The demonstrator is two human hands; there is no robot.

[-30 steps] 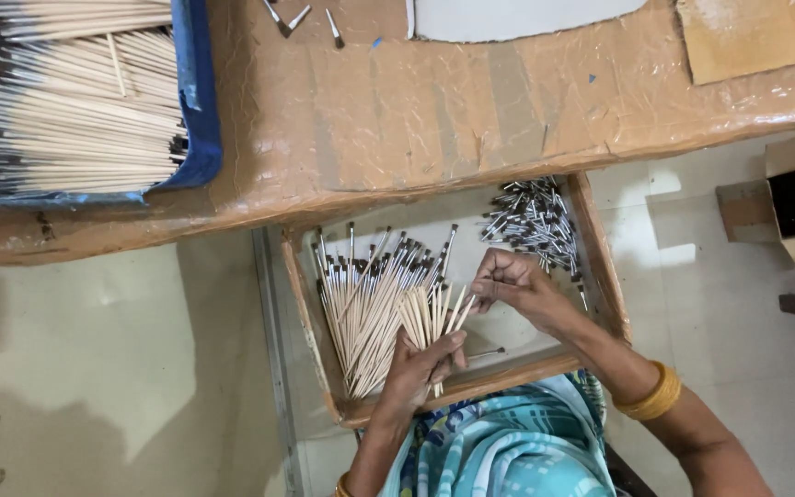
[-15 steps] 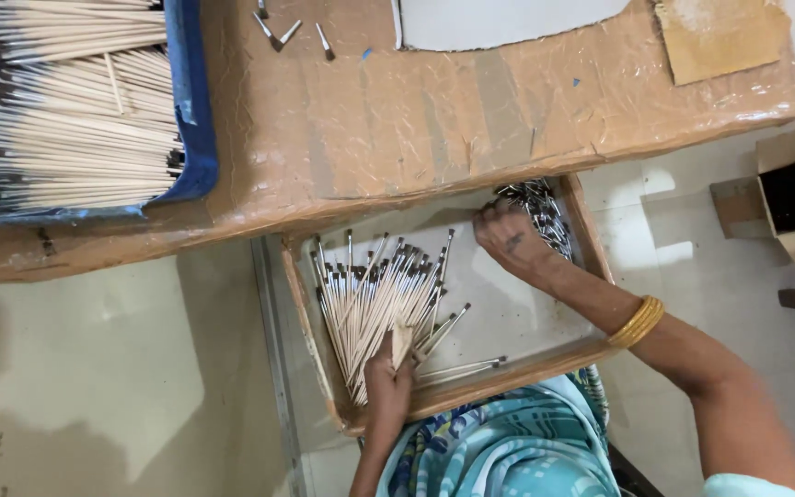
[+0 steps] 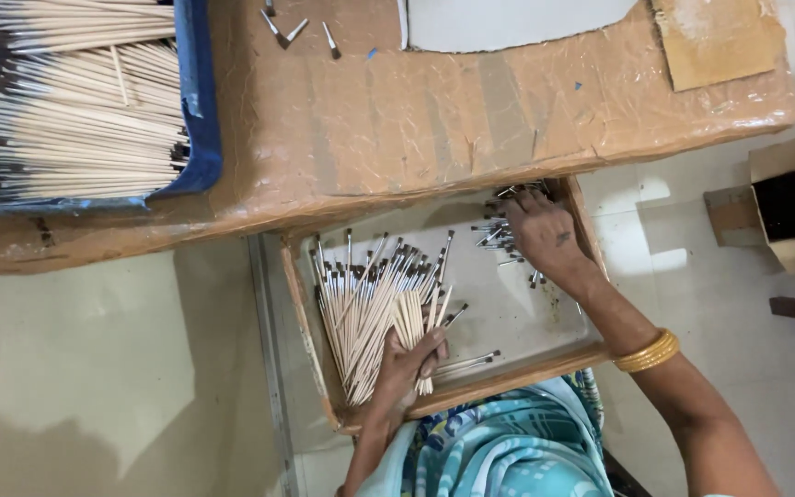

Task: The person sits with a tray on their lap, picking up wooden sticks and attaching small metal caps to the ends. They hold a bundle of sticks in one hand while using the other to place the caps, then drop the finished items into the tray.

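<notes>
The bundle of brush sticks [image 3: 370, 313] sits at the left side of the wooden tray [image 3: 545, 368], and the left hand [image 3: 409, 361] has its fingers curled around a small bunch of them. The right hand [image 3: 542, 232] is up in the tray's far right corner, fingers spread over loose metal caps [image 3: 499, 235]. Looks partway done to me: plenty tipped, but the blue bin [image 3: 197, 110] on the surface's left edge is loaded. Brown cardboard box [image 3: 784, 202] sits far right.

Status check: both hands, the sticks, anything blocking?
Left hand gripping a bundle of sticks over the fanned stick pile. Right hand down on the loose metal ferrules at the wooden tray far corner. Nothing in the way.
</notes>
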